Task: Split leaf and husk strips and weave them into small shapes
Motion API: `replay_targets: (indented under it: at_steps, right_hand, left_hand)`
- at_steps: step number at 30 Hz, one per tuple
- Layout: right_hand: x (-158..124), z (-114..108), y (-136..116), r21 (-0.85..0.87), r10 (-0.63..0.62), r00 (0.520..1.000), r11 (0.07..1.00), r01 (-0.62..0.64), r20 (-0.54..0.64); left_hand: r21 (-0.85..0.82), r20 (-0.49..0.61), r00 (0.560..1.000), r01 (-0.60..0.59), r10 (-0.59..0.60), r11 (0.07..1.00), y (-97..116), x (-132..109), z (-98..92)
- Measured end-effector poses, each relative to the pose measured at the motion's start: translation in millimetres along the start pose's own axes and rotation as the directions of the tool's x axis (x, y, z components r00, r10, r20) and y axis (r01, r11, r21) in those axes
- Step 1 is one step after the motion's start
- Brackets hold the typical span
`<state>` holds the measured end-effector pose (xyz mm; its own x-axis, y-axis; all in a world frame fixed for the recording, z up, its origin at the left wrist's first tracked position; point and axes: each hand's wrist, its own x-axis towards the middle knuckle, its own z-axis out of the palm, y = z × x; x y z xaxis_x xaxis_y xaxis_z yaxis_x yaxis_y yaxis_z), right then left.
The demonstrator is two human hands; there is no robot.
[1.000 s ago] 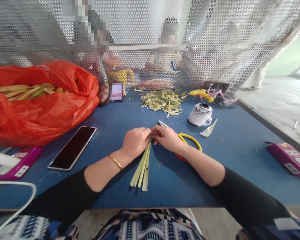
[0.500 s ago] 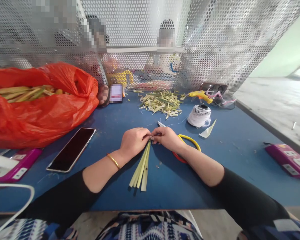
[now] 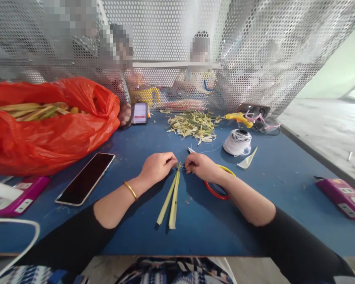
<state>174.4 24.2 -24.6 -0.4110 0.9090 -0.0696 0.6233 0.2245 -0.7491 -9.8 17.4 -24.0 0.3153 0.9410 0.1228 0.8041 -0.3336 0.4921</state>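
Observation:
A small bundle of pale green leaf strips (image 3: 173, 197) lies on the blue table, its narrow tops together and its lower ends fanned toward me. White thread (image 3: 182, 167) runs across the bundle's top. My left hand (image 3: 159, 167) is closed in a pinch on the thread just left of the tops. On the other side, my right hand (image 3: 201, 166) pinches the thread too, a short gap from the strips. Scissors with red and yellow handles (image 3: 214, 193) lie partly hidden under my right wrist, a blade tip showing beyond the hand.
A thread spool (image 3: 237, 142) and a loose leaf piece (image 3: 247, 159) lie right. Leaf scraps (image 3: 193, 125) and a yellow glue gun (image 3: 239, 118) are behind. A red bag (image 3: 56, 138) of strips and a phone (image 3: 85, 179) stand left. Power strips (image 3: 344, 197) flank, perforated mesh (image 3: 165, 43) behind.
My hands, close together at the bundle's top before, have drawn apart sideways, and thread now shows between them. The strips' lower ends look less spread. The view has shifted slightly.

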Motion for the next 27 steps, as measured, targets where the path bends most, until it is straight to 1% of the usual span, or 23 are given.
replay_targets:
  at_steps: [2,3,4,6,8,11,12,14,15,17,19,21,22,23,25,27]
  right_hand:
    - [-4,-8,-1,-0.208,-0.122,0.991,0.969,0.131,0.060]
    - [-5,-11,-1,-0.282,-0.158,0.982,0.942,0.182,0.107]
    - [-7,-15,-2,-0.318,-0.169,0.974,0.925,0.210,0.153]
    - [-9,-19,-4,-0.331,-0.161,0.962,0.915,0.228,0.219]
    - [-10,-20,-6,-0.298,-0.153,0.962,0.929,0.218,0.226]
    - [-9,-14,-8,-0.170,-0.190,0.970,0.962,0.215,0.154]
    - [-8,-11,-8,-0.094,-0.208,0.971,0.971,0.219,0.115]
    - [-7,-4,-9,0.112,-0.229,0.972,0.969,0.222,0.056]
    - [-7,0,-9,0.222,-0.225,0.973,0.953,0.207,0.057]
    - [-6,6,-9,0.378,-0.191,0.974,0.916,0.133,0.121]
    - [-5,9,-8,0.398,-0.138,0.976,0.915,0.060,0.171]
    - [-4,11,-7,0.355,-0.098,0.982,0.934,0.035,0.162]
    - [-3,11,-6,0.335,-0.091,0.985,0.941,0.037,0.148]
    - [-2,11,-5,0.325,-0.091,0.986,0.945,0.041,0.139]
    - [-1,11,-4,0.324,-0.100,0.986,0.945,0.052,0.135]
    - [0,11,-2,0.329,-0.108,0.986,0.942,0.060,0.130]
  left_hand:
    - [0.111,-0.007,0.999,0.033,-0.033,0.993,-1,1,-0.3]
    - [0.179,-0.009,0.999,0.041,-0.040,0.983,-1,1,0.0]
    - [0.243,-0.006,0.999,0.041,-0.040,0.969,-2,1,0.5]
    - [0.335,0.019,0.999,0.019,-0.027,0.942,-2,1,2.0]
    - [0.371,0.049,0.999,-0.005,-0.014,0.929,-2,1,3.7]
    - [0.361,0.052,0.998,0.006,-0.027,0.933,-1,0,5.3]
    - [0.346,0.046,0.998,0.021,-0.039,0.938,-1,-1,5.4]
    - [0.312,0.035,0.997,0.051,-0.065,0.949,-2,-1,4.8]
    - [0.296,0.029,0.997,0.065,-0.077,0.953,-2,0,4.2]
    - [0.259,0.007,0.994,0.102,-0.107,0.960,-3,1,2.9]
    - [0.156,-0.015,0.990,0.142,-0.141,0.977,-6,4,2.8]
    - [-0.071,-0.017,0.984,0.175,-0.177,0.982,-7,6,5.0]
    - [-0.221,-0.008,0.980,0.194,-0.201,0.956,-8,6,7.0]
    - [-0.377,0.004,0.974,0.211,-0.227,0.902,-7,7,9.4]
    - [-0.633,0.045,0.954,0.257,-0.296,0.731,-4,7,14.1]
    - [-0.789,0.095,0.940,0.272,-0.327,0.551,2,6,17.3]
